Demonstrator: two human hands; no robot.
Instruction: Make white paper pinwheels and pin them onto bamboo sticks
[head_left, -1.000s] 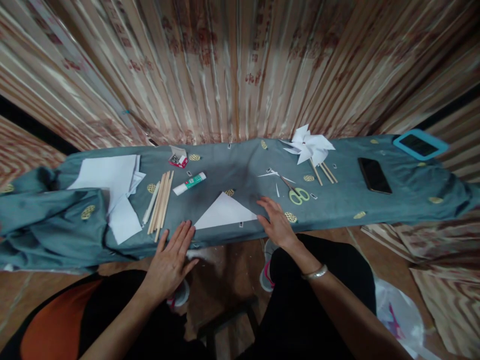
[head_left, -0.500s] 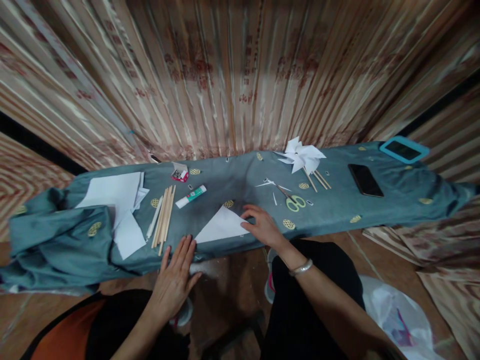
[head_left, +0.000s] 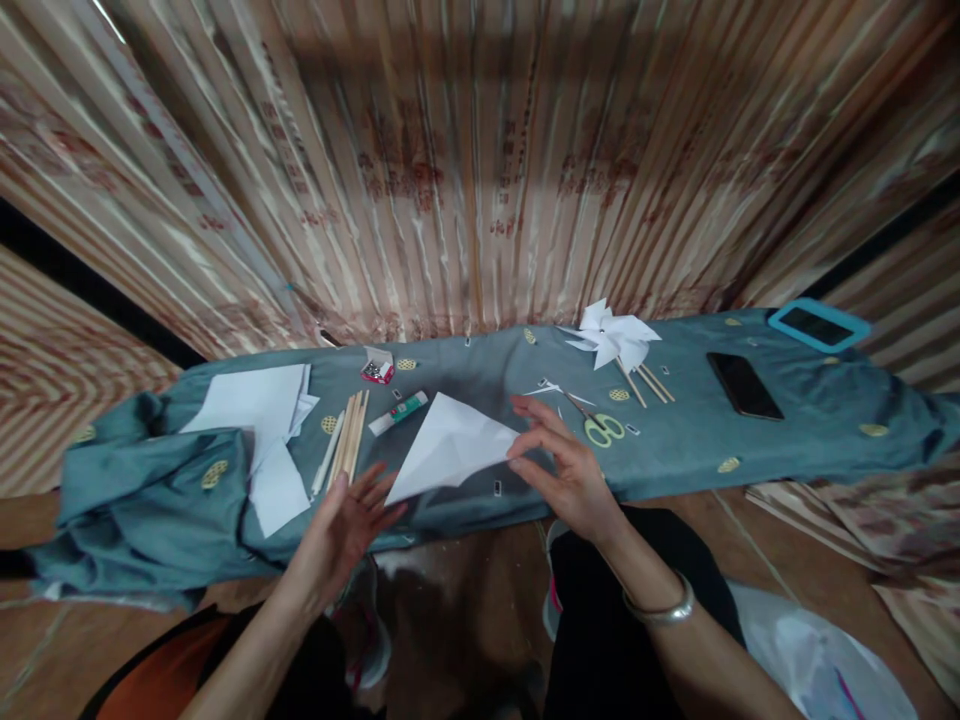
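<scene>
A striped curtain [head_left: 480, 180] hangs behind the bench cloth [head_left: 675, 440], with loose sheets [head_left: 251, 395] toward the cloth's left end. The paper triangle [head_left: 454, 445], nearest the person at mid-bench, is now raised and tilted, its surface rippled; half a second ago it lay flat on the cloth. The right hand [head_left: 566, 470] pinches its right corner between thumb and finger. The left hand [head_left: 351, 520], earlier pressed palm down beside the left corner, has turned sideways; its fingers are spread and loose just behind that corner, and I cannot tell whether they touch it.

The pinwheels [head_left: 613, 335], tablet [head_left: 820, 325] and phone [head_left: 744, 386] lie to the right, as they did earlier. The sticks [head_left: 349, 440] are near the left hand, the scissors [head_left: 604, 430] beyond the right. Past the triangle sit the glue [head_left: 397, 412] and, smallest, an opened pin box [head_left: 377, 367].
</scene>
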